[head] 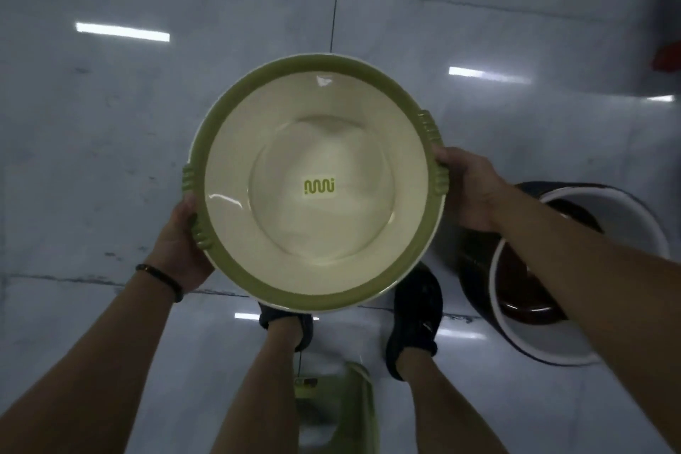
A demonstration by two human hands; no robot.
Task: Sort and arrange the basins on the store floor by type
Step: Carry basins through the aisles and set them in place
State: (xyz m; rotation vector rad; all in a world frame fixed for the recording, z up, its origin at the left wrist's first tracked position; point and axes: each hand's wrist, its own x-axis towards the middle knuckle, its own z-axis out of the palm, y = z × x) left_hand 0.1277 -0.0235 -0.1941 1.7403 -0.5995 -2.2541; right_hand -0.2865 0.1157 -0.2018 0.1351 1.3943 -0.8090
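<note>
**Grey tiled floor: one basin held above it**

Glossy tiles reflect strip lights. We record a cream basin with a green rim, mouth up and clear of the floor, above the person's dark shoes. The left hand grips its lower-left rim below a ribbed handle, with the fingers hidden beneath. The right hand clasps the opposite rim. Dark basins with white rims sit on the floor to the right, near the right shoe.

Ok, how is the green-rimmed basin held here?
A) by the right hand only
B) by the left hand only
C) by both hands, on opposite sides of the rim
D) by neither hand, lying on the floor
C: the left hand and the right hand each grip the rim of the green-rimmed basin on opposite sides.
</note>
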